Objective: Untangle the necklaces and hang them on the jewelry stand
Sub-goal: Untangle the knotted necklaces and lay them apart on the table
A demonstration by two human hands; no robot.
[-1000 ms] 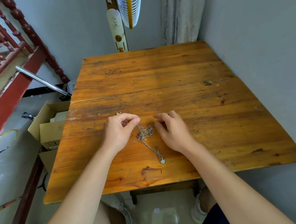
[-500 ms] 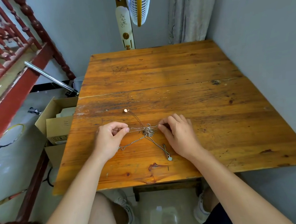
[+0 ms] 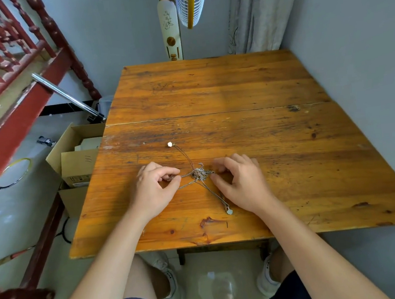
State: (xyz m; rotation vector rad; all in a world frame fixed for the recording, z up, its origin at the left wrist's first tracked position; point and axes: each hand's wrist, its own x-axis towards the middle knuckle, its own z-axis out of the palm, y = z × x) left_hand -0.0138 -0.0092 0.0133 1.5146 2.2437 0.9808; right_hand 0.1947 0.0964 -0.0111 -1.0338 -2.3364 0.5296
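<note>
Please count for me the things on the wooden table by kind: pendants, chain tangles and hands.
Pendants: 2, far pendant and near pendant
Tangle of chains: 1
Hands: 2, left hand and right hand
Total: 5

Home: red banister (image 3: 1, 55), fan (image 3: 188, 3), curtain (image 3: 255, 11)

Glossy worn wooden table (image 3: 234, 92), thin metal necklaces (image 3: 200, 173)
</note>
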